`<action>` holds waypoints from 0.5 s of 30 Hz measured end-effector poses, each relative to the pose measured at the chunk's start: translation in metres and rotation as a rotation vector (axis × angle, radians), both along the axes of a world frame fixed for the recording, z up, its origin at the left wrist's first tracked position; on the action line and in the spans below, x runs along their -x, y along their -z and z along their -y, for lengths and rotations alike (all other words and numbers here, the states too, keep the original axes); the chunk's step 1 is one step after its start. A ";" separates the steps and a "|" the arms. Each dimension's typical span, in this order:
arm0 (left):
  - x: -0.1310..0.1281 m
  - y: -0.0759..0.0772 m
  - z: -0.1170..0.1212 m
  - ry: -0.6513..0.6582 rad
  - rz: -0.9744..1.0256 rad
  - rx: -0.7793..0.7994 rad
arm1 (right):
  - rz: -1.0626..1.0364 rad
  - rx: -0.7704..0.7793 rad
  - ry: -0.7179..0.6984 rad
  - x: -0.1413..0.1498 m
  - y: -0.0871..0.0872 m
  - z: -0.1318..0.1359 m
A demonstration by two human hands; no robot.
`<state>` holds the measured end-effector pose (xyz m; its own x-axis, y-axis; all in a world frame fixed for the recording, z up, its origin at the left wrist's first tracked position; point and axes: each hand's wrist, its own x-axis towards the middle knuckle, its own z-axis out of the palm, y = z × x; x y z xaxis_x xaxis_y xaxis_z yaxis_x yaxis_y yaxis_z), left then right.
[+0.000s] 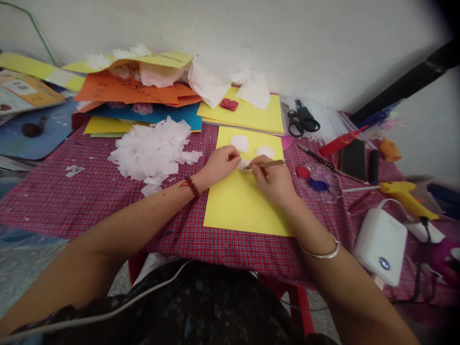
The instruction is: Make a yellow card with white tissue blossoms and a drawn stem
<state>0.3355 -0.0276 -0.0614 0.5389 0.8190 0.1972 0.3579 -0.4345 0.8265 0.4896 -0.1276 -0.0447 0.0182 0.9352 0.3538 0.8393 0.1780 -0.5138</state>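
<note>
A sheet of yellow paper (244, 206) lies in front of me, with white tissue-paper puffs (239, 143) on its upper part. My left hand (223, 165) rests at the sheet's left edge, its fingers curled in a pinch beside a small white tuft (243, 165); whatever is between the fingertips is hidden. My right hand (275, 184) grips a slim tan stick-like tool (271, 164), whose dark tip points left at that same tuft. Another white puff (265, 151) sits just above my right fingers. Left of the sheet is a heap of torn white tissue paper (154, 146).
Coloured paper sheets (136, 88) are stacked against the wall. Black scissors (302, 120), a clear paint palette (328, 184), a yellow glue gun (406, 191) and a white corded device (383, 239) stand to the right. A red checked cloth (179, 239) covers the table.
</note>
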 end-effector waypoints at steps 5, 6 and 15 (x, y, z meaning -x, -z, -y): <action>0.002 -0.001 -0.001 0.010 -0.020 -0.002 | 0.062 -0.014 -0.038 0.002 0.001 0.001; 0.002 0.000 0.000 0.008 -0.020 -0.002 | -0.001 -0.031 -0.029 0.000 0.001 0.001; 0.019 -0.018 -0.004 0.104 -0.019 0.007 | -0.916 -0.100 0.137 -0.014 0.003 -0.006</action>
